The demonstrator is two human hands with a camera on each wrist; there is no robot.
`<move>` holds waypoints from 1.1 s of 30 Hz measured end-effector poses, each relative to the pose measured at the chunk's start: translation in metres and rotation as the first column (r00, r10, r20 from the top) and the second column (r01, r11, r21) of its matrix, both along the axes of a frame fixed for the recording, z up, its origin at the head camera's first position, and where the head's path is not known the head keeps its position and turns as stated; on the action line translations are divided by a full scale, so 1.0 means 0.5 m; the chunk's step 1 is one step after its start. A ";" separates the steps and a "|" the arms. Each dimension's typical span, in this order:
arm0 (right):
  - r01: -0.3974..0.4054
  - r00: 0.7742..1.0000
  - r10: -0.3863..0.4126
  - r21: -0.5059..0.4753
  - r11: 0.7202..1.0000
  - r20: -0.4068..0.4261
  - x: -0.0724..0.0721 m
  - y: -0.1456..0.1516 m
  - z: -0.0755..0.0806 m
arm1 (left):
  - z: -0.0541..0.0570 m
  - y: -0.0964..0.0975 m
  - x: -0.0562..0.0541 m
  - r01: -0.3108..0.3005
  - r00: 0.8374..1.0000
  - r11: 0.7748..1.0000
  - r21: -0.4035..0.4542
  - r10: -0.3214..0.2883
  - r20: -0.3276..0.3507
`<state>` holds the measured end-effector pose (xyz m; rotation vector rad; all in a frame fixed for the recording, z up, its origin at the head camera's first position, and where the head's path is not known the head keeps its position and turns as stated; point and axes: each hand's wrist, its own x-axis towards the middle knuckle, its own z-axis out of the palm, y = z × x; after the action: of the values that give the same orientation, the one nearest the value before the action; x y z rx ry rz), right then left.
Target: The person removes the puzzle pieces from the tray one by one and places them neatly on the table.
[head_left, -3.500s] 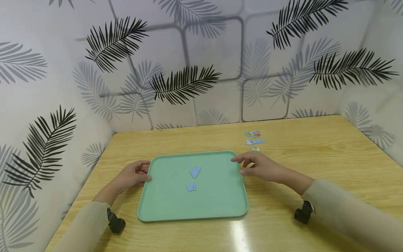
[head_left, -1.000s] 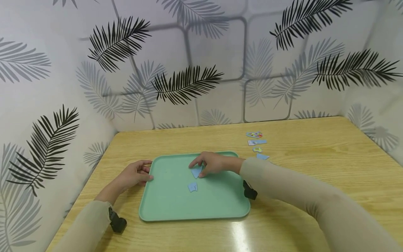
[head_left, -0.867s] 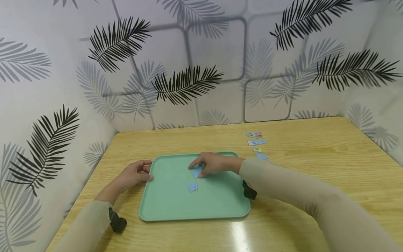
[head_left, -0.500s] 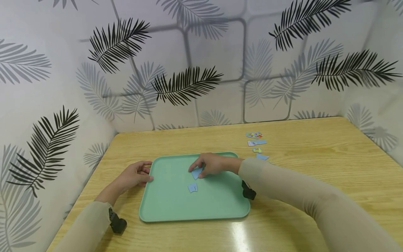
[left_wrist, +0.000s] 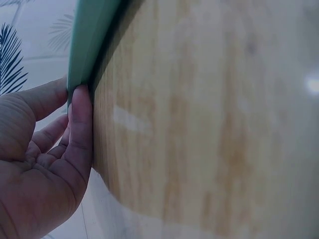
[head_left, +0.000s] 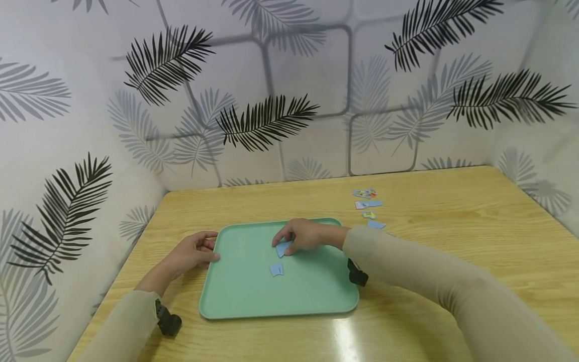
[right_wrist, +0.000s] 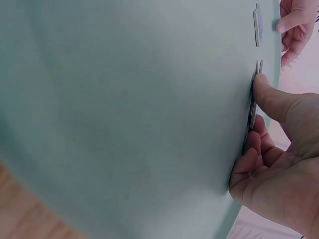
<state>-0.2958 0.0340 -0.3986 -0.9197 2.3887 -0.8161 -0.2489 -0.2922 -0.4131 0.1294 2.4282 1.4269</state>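
Observation:
A light green tray [head_left: 235, 296] lies on the wooden table. My left hand [head_left: 194, 251] grips its left rim; in the left wrist view, thumb and fingers close on the tray's edge [left_wrist: 89, 45]. Near the tray's middle, my right hand [head_left: 305, 235] pinches a pale blue puzzle piece [head_left: 282, 248] between thumb and forefinger, low over the tray surface. The right wrist view shows that piece edge-on under the thumb [right_wrist: 266, 92], partly covered by the hand. A second pale blue piece [head_left: 276, 269] with a dark line lies just in front of it on the tray.
Behind the tray's right corner, several puzzle pieces lie in a column on the table: a multicoloured one [head_left: 364, 193], a long blue one [head_left: 368, 204], a small yellow-green one [head_left: 368, 214] and a plain blue one [head_left: 376, 224]. A leaf-patterned wall [head_left: 312, 146] stands behind the table.
My right hand has moved from the tray's right rim to the blue piece and pinches it; over the last second the piece has turned slightly. The left hand has stayed at the rim.

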 end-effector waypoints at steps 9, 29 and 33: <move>-0.019 1.000 0.019 -0.015 1.000 0.003 0.004 0.010 0.009 | -0.001 -0.002 -0.003 -0.004 1.000 1.000 -0.018 0.004 -0.007; -0.025 0.997 0.018 -0.091 0.996 -0.073 0.017 0.074 0.002 | 0.001 0.001 -0.001 0.011 1.000 1.000 0.008 -0.011 0.001; -0.001 0.996 -0.009 -0.101 0.995 -0.092 0.025 0.086 0.002 | 0.002 -0.001 0.001 0.019 1.000 1.000 0.015 -0.019 -0.003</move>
<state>-0.2831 0.0770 -0.3974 -1.0134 2.4479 -0.9220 -0.2485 -0.2926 -0.4122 0.1579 2.4123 1.4375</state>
